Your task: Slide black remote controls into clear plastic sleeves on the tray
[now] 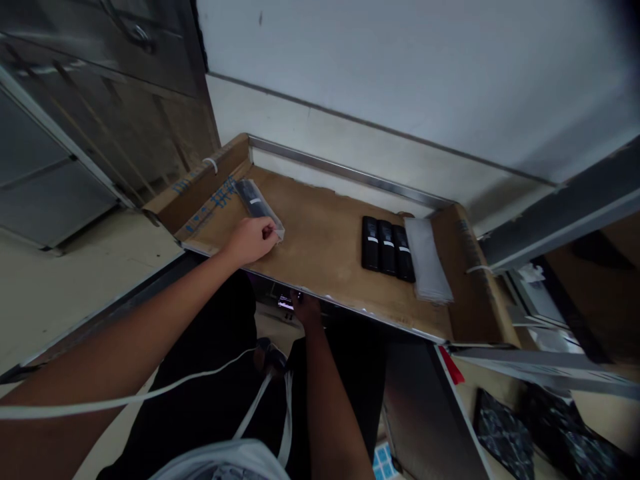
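My left hand (250,239) reaches onto the cardboard-lined tabletop (320,247) and pinches the near end of a clear plastic bag with a black remote inside (256,203). The bagged remote lies flat near the table's left end. My right hand (306,308) is low, under the table's front edge, closed around a small dark device with a lit spot (287,303); its fingers are partly hidden. Three black remotes (387,248) lie side by side to the right, next to a stack of clear bags (426,259).
A metal rim (350,175) runs along the table's back, against a white wall. Cardboard flaps stand at both ends. Metal cabinets (100,100) are at left, shelving with dark patterned items (505,437) at lower right. A white cord (150,393) crosses my lap.
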Available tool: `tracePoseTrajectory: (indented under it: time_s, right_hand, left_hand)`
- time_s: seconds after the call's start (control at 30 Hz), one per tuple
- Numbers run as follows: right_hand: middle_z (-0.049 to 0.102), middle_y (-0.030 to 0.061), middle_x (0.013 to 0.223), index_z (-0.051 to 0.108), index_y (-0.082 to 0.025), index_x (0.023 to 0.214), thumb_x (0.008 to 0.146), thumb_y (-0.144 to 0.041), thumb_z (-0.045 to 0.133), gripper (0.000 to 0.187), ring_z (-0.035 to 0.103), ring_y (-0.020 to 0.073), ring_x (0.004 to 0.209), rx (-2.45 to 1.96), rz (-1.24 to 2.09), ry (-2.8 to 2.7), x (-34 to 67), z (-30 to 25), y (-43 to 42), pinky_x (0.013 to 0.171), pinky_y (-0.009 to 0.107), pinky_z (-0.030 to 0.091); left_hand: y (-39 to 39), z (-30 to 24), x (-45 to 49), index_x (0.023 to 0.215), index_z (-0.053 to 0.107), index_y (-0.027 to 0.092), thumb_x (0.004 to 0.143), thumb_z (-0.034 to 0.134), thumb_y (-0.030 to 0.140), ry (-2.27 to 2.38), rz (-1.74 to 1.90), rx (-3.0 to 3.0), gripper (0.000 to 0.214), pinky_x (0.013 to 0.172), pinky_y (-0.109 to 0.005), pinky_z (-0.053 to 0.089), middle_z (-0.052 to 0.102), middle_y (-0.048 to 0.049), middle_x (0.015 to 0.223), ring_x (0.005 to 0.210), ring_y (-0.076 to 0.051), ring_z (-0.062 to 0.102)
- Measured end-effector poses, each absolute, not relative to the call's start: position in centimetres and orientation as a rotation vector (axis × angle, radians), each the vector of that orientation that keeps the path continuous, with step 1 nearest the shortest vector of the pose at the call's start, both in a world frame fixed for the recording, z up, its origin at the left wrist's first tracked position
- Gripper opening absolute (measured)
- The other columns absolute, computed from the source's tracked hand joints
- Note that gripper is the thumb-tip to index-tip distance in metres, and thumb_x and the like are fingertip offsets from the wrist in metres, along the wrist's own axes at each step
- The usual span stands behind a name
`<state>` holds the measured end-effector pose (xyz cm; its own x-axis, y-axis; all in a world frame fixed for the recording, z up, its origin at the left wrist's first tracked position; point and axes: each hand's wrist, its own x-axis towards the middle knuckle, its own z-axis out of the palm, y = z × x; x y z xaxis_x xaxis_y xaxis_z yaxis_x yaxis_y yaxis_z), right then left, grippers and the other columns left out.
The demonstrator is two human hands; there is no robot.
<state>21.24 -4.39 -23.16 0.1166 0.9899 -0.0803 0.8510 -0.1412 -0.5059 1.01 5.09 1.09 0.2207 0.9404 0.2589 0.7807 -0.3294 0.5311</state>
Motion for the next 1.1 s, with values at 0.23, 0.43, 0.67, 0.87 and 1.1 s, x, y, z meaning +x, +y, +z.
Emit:
tracePoseTrajectory:
  time_s: [0.23, 0.43, 0.67, 0.87, 1.1]
  right_hand:
    - [0.074, 0.0149, 0.117, 0.073, -0.016, 0.118, 0.100, -0.048, 0.051, 0.043, 0.066, 0.0294, 0.119, -2.106, 0.672, -1.815, 21.6, -22.9, -4.2, 0.107, 0.040, 0.046]
    - [0.072, 0.0137, 0.123, 0.069, -0.016, 0.128, 0.100, -0.042, 0.050, 0.042, 0.063, 0.0275, 0.123, -2.143, 0.653, -1.726, 22.5, -22.1, -4.6, 0.108, 0.036, 0.045]
    - [0.074, 0.0061, 0.121, 0.068, -0.028, 0.131, 0.101, -0.027, 0.045, 0.038, 0.070, 0.0213, 0.113, -2.048, 0.758, -1.823, 22.1, -20.7, -5.8, 0.100, 0.030, 0.049]
    - [0.076, 0.0102, 0.114, 0.067, -0.026, 0.134, 0.098, -0.028, 0.048, 0.041, 0.073, 0.0238, 0.105, -2.067, 0.794, -1.849, 21.6, -20.7, -6.6, 0.097, 0.034, 0.052]
    - [0.077, 0.0141, 0.106, 0.055, -0.019, 0.145, 0.099, -0.034, 0.045, 0.049, 0.075, 0.0274, 0.095, -2.221, 0.775, -1.658, 22.6, -20.9, -6.9, 0.084, 0.036, 0.056]
  left_hand:
    - [5.2, 0.8, 0.9, 0.083, 0.068, 0.019, 0.085, 0.058, 0.030, 1.631, 0.799, 2.221, 0.015, 0.066, -0.029, 0.039, 0.067, -0.0022, 0.072, 0.065, -0.015, 0.055]
    - [5.1, 0.9, 1.0, 0.082, 0.068, 0.019, 0.085, 0.058, 0.031, 1.616, 0.797, 2.207, 0.016, 0.064, -0.028, 0.038, 0.067, -0.0019, 0.072, 0.063, -0.014, 0.054]
    - [4.8, 1.3, 1.0, 0.082, 0.069, 0.018, 0.083, 0.057, 0.031, 1.622, 0.808, 2.202, 0.018, 0.064, -0.028, 0.037, 0.067, -0.0028, 0.073, 0.065, -0.015, 0.055]
    - [4.7, 1.5, 1.0, 0.084, 0.069, 0.019, 0.083, 0.055, 0.031, 1.625, 0.795, 2.193, 0.018, 0.064, -0.028, 0.038, 0.069, -0.0039, 0.074, 0.068, -0.016, 0.058]
    - [4.8, 1.2, 0.9, 0.083, 0.069, 0.018, 0.084, 0.055, 0.030, 1.632, 0.803, 2.217, 0.018, 0.064, -0.028, 0.038, 0.068, -0.0041, 0.074, 0.067, -0.016, 0.057]
